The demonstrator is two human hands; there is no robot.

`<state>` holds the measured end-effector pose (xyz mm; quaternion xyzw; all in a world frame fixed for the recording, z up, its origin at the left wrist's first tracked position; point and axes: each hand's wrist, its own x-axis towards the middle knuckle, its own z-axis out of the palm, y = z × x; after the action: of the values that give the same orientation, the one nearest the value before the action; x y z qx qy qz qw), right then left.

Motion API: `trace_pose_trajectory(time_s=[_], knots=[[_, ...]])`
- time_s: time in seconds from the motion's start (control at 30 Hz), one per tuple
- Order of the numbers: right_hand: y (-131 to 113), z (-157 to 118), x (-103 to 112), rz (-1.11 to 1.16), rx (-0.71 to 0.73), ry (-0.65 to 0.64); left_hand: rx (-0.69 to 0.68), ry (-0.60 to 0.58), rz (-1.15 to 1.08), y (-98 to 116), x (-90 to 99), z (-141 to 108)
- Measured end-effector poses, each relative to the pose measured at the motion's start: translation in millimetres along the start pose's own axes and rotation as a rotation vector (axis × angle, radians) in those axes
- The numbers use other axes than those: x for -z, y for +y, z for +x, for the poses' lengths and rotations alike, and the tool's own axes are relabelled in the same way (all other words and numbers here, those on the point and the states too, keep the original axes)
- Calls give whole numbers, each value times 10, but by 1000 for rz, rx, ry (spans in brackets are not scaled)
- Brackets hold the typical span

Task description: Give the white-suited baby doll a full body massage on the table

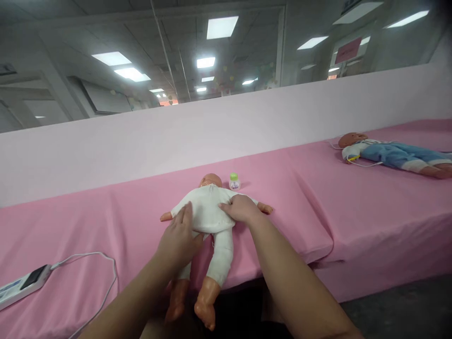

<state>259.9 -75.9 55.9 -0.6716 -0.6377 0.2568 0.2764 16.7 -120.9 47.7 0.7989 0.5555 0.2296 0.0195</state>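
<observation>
A baby doll (208, 207) in a white top and white trousers lies on the pink-covered table, its head away from me and its bare feet over the near edge. My left hand (179, 241) rests along the doll's left-of-view side, fingers stretched out flat on the top and thumb near the hem. On the other side, my right hand (243, 209) grips the doll's torso below the arm. Its thumb lies across the front of the top, and its other fingers are mostly hidden. Beside the doll's head stands a small clear jar (234, 182) with a green lid.
At the left lies a white handheld device (26, 285) with a dark screen and a white cable (113, 268) looping over the pink cloth (137, 202). Another doll (391, 153) in blue overalls lies at the right. Behind runs a white wall (169, 136) below glass panels.
</observation>
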Motion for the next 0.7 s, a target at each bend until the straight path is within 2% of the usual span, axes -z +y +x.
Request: trace_pose_trajectory(time_s=[0.03, 0.1, 0.17, 0.23, 0.27, 0.37, 0.47, 0.6, 0.7], knots=[[-49, -80, 23, -75, 13, 9, -84, 2, 130, 64, 12, -24], [-115, -265, 10, -169, 59, 99, -227, -58, 226, 138, 29, -57], [-121, -471, -85, -127, 214, 194, -301, -126, 260, 141, 22, -73], [-73, -666, -234, -34, 372, 125, -304, -185, 255, 98, -7, -69], [-39, -746, -311, -29, 431, 43, -295, -217, 243, 72, -23, -60], [40, -862, -444, -45, 476, -69, -266, -280, 188, 20, -54, 0], [15, -765, -366, -15, 462, -107, -261, -307, 142, 31, -71, 74], [-162, -434, -103, -48, 439, -261, -252, -298, 137, 57, -187, 169], [-280, -193, 13, -135, 448, -329, -247, -286, 124, -5, -289, 283]])
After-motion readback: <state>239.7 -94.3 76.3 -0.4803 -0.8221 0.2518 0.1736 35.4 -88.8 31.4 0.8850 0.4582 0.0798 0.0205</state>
